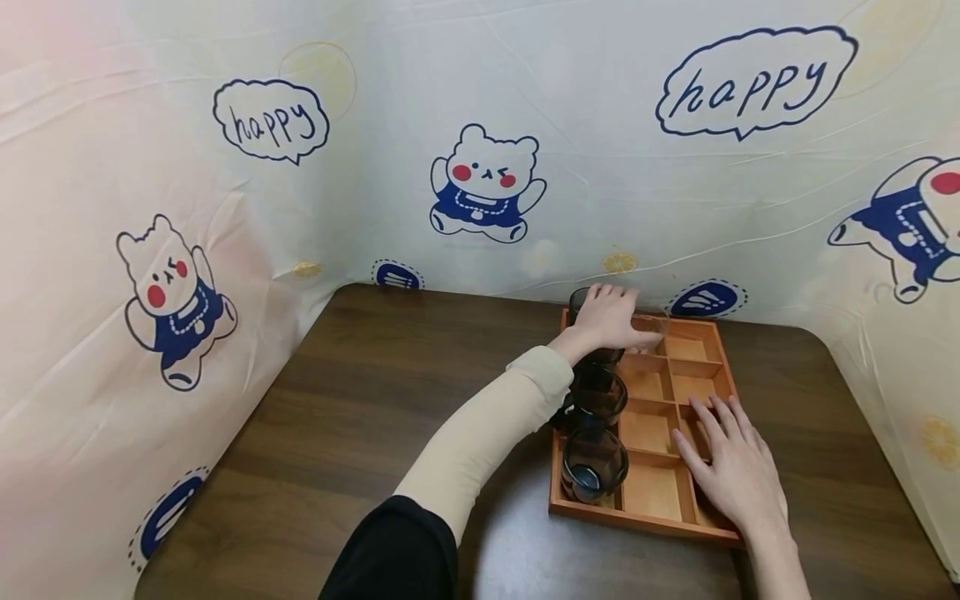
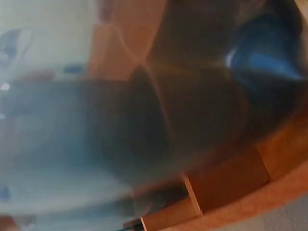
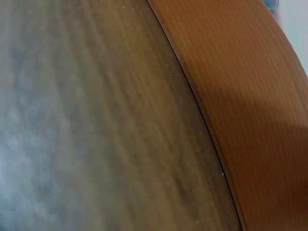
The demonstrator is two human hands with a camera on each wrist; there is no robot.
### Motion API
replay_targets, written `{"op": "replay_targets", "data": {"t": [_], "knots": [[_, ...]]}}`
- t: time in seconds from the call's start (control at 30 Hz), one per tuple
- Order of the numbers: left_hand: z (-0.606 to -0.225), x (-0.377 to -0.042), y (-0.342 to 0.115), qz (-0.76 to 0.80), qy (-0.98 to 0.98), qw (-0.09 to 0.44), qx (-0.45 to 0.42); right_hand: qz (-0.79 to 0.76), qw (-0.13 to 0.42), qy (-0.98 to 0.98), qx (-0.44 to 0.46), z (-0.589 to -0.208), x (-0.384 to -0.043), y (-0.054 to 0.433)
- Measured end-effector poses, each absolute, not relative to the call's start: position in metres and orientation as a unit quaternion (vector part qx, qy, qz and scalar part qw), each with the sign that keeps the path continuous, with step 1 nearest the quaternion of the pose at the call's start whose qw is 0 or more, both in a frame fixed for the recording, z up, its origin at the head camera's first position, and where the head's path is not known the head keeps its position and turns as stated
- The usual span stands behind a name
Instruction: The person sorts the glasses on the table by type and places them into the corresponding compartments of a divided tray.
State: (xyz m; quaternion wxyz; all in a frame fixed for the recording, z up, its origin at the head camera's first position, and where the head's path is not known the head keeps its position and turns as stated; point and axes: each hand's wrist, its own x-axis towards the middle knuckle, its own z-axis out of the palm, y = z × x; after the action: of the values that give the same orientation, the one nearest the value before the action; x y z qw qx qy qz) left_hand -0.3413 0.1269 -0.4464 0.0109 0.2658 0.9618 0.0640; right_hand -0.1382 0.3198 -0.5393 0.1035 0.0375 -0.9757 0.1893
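Observation:
My left hand [image 1: 606, 317] is at the far end of a wooden divided tray [image 1: 645, 527], its thumb and fingers around what looks like a clear glass [image 1: 654, 332], mostly hidden. Smoky dark glasses stand in the tray's left column; the nearest dark glass [image 1: 595, 467] is at the front corner, with another dark glass [image 1: 600, 396] behind it. In the left wrist view a dark glass [image 2: 192, 110] fills most of the picture, close and blurred. Over the tray's right side lies my right hand [image 1: 738, 471], fingers spread and extended across the rim. The right wrist view shows the tray's outer wall [image 3: 240, 96].
The tray rests on a dark wood table [image 1: 360, 400]. Behind and beside it hangs a pale cloth [image 1: 375, 183] printed with cartoon bears, close to the tray's far edge. Bare wooden compartments [image 1: 660, 487] show in the tray's middle and right columns.

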Motion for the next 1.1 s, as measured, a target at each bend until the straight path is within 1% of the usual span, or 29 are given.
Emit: {"op": "replay_targets", "data": {"t": [0.13,0.23,0.4,0.57,0.73,0.9,1.1], "knots": [[-0.441,-0.342,0.115,0.116,0.948,0.031,0.294,0.185,0.098,-0.977,0.039,-0.54,-0.141,0.32],[-0.432,-0.336,0.105,0.127,0.943,0.051,0.304,0.184,0.095,-0.977,0.042,-0.541,-0.142,0.32],[-0.413,-0.32,0.081,0.114,0.939,0.053,0.32,0.185,0.091,-0.977,0.05,-0.541,-0.143,0.321],[-0.401,-0.303,0.051,0.122,0.936,0.03,0.329,0.183,0.086,-0.978,0.058,-0.541,-0.142,0.323],[-0.4,-0.29,0.021,0.126,0.938,-0.001,0.324,0.179,0.08,-0.979,0.059,-0.541,-0.142,0.326],[-0.406,-0.287,-0.012,0.123,0.942,-0.016,0.311,0.179,0.081,-0.979,0.059,-0.542,-0.145,0.329],[-0.42,-0.287,-0.05,0.111,0.955,-0.029,0.273,0.177,0.08,-0.979,0.058,-0.545,-0.143,0.333]]}}
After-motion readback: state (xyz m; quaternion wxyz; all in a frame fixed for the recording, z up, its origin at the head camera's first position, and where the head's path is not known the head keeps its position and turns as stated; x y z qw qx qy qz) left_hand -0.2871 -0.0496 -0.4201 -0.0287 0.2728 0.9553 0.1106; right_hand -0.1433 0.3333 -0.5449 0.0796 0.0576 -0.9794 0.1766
